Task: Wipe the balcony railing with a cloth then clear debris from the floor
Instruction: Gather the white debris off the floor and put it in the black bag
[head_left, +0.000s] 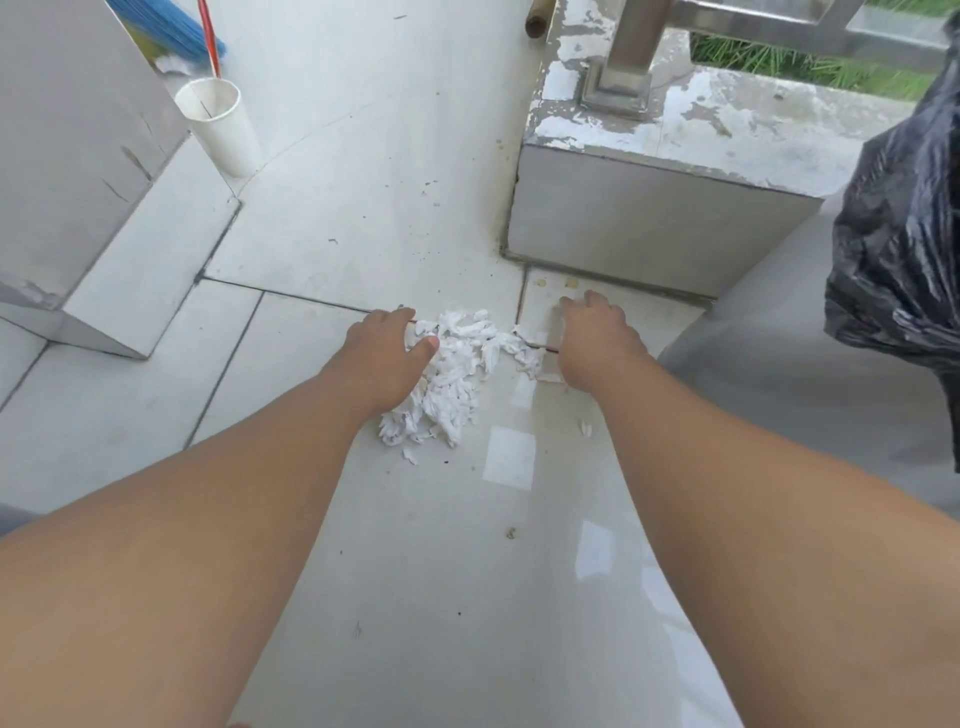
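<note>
A pile of torn white paper scraps (457, 374) lies on the pale tiled floor (415, 545) in the middle of the head view. My left hand (384, 358) rests on the pile's left edge, fingers spread and thumb on the scraps. My right hand (592, 338) is flat on the floor at the pile's right edge, fingers apart, touching a few scraps. Neither hand has closed around anything. The metal railing post (628, 47) stands on a concrete ledge (665, 171) at the upper right. No cloth is visible.
A black plastic bag (904, 234) hangs at the right edge. A white paper cup (221, 124) stands at the upper left beside a blue broom (171, 26) with a red handle. A grey wall corner (78, 182) juts in on the left. Small specks dot the floor.
</note>
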